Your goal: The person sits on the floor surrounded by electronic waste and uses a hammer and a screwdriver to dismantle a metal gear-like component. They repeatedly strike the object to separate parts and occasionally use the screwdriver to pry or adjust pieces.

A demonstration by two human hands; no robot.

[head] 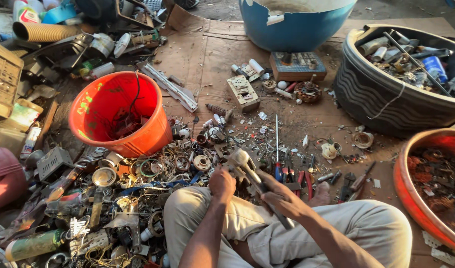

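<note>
I sit on the ground with my knees up, in beige trousers. My left hand [222, 181] is closed around a small metal scrap piece held just above the pile. My right hand [278, 193] grips the handle of a hammer [248, 170], whose pale metal head points up and left beside my left hand. What exactly the left hand holds is mostly hidden by its fingers.
An orange bucket [153, 136] with wires stands at left. A blue tub [292, 30] is at the top, a black tub [371, 94] of metal scrap at right, an orange basin [411, 198] at lower right. Screwdrivers and pliers [292, 173] lie ahead on cardboard [207, 59]. Scrap covers the left ground.
</note>
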